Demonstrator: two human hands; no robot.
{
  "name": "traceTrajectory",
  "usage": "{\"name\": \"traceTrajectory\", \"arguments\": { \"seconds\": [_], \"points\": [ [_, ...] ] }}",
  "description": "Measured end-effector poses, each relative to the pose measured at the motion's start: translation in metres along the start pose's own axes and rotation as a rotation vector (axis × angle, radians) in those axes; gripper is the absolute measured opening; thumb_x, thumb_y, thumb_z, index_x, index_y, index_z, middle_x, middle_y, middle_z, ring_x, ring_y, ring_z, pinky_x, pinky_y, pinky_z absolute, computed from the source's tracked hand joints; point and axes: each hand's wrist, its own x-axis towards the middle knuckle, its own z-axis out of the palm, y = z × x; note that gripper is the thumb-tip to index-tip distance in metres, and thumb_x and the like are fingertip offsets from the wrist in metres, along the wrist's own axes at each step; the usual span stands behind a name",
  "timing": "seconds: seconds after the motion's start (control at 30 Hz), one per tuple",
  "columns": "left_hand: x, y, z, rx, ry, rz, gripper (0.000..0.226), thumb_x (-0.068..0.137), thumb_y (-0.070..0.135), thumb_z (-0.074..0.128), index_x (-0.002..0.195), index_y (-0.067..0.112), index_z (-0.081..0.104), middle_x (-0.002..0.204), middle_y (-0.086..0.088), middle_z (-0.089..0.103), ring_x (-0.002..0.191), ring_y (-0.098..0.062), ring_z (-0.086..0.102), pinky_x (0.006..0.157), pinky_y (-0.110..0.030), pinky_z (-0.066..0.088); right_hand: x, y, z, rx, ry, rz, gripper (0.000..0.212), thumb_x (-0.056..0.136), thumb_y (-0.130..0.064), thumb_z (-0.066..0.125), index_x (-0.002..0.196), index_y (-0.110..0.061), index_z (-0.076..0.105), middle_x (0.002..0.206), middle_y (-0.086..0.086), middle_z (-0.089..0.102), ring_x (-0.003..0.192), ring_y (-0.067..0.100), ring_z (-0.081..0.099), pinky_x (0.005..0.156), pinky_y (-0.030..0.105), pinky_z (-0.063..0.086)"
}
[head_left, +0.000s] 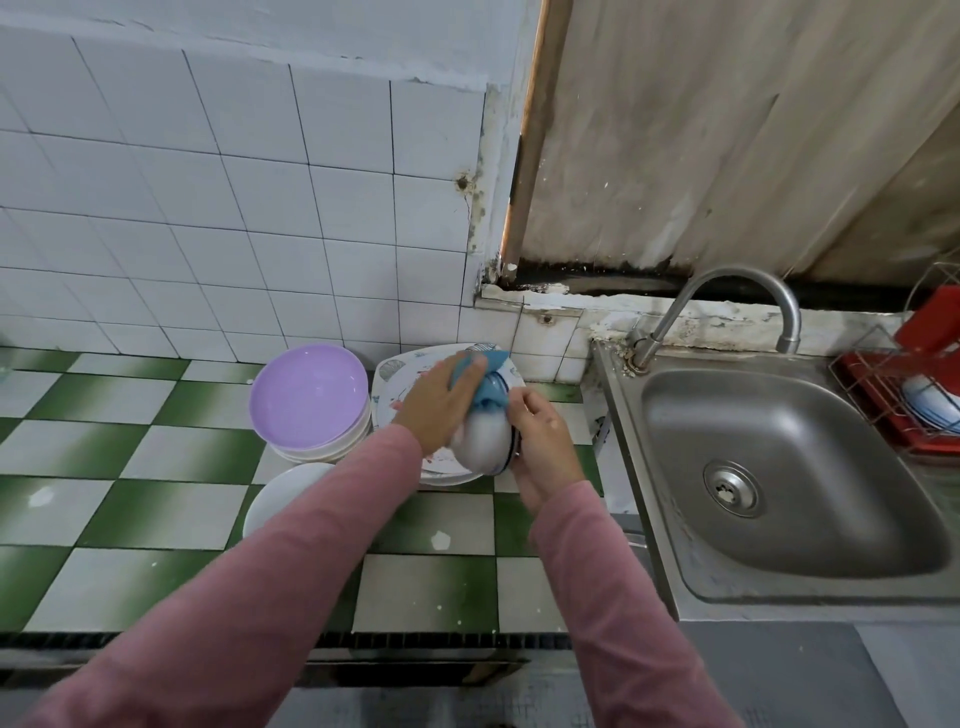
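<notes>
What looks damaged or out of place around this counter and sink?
The ledge behind the faucet has flaking paint, with a dark, mouldy-looking strip above it. One wall tile carries a rusty hole with a crack below. The bowl looks intact.

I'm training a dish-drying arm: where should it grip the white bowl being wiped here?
At the banded rim, coming from the right, as the right hand does: the white bowl lies tipped, rim rightward, and the left hand holds the blue cloth against its smooth round outside.
</notes>
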Motion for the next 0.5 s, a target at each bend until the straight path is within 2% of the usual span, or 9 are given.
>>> {"name": "traceTrajectory", "arguments": {
  "seconds": [0.07,0.1,0.17,0.23,0.33,0.4,0.5],
  "points": [
    [0.003,-0.002,-0.006,-0.165,0.001,-0.174,0.053,0.09,0.07,0.032,0.101,0.03,0.064,0.107,-0.002,0.066,0.105,-0.023,0.06,0.104,-0.048,0.041,0.0,-0.003,-0.006,-0.002,-0.032,-0.026,0.022,0.105,-0.017,0.046,0.098,-0.011,0.066,0.107,0.013,0.069,0.095,0.025,0.063,0.081,0.038,0.055],
    [0.002,-0.004,-0.006,-0.238,0.004,-0.218,0.051,0.091,0.069,0.033,0.101,0.031,0.065,0.111,-0.003,0.066,0.108,-0.023,0.059,0.107,-0.048,0.039,0.0,-0.004,-0.009,0.032,-0.032,-0.024,0.022,0.105,-0.016,0.045,0.103,-0.009,0.066,0.109,0.013,0.069,0.097,0.023,0.064,0.083,0.037,0.055],
    [-0.001,-0.006,-0.002,-0.326,0.033,-0.275,0.049,0.09,0.072,0.034,0.103,0.036,0.065,0.117,-0.002,0.066,0.113,-0.022,0.058,0.109,-0.049,0.037,0.0,-0.005,-0.013,0.146,-0.012,0.007,0.023,0.106,-0.016,0.044,0.108,-0.008,0.066,0.106,0.009,0.071,0.095,0.021,0.066,0.08,0.034,0.057],
    [-0.003,-0.005,0.003,-0.4,0.088,-0.313,0.058,0.075,0.082,0.038,0.098,0.039,0.069,0.114,0.001,0.068,0.111,-0.021,0.06,0.108,-0.05,0.039,0.001,0.0,-0.013,0.298,0.018,0.06,0.026,0.106,-0.02,0.042,0.116,-0.009,0.064,0.105,0.007,0.072,0.094,0.021,0.068,0.079,0.038,0.057],
    [0.003,-0.007,0.008,-0.556,0.144,-0.365,0.067,0.06,0.086,0.047,0.099,0.038,0.073,0.113,-0.001,0.07,0.112,-0.023,0.062,0.106,-0.052,0.043,0.001,0.009,-0.009,0.524,0.057,0.127,0.035,0.107,-0.025,0.037,0.13,-0.008,0.058,0.115,0.012,0.069,0.101,0.028,0.065,0.079,0.044,0.054],
    [0.003,-0.008,0.009,-0.605,0.162,-0.386,0.072,0.058,0.086,0.049,0.105,0.037,0.07,0.116,-0.003,0.069,0.114,-0.026,0.061,0.104,-0.054,0.045,0.003,0.01,-0.011,0.634,0.081,0.157,0.035,0.107,-0.026,0.037,0.126,-0.007,0.06,0.11,0.015,0.072,0.101,0.031,0.064,0.078,0.048,0.053],
    [-0.003,-0.004,0.011,-0.664,0.143,-0.386,0.075,0.068,0.083,0.057,0.12,0.031,0.064,0.119,-0.004,0.068,0.115,-0.028,0.061,0.099,-0.054,0.049,0.007,0.009,-0.019,0.715,0.119,0.176,0.028,0.107,-0.021,0.037,0.104,-0.009,0.063,0.086,0.011,0.076,0.09,0.028,0.065,0.067,0.046,0.059]
  ]
}}
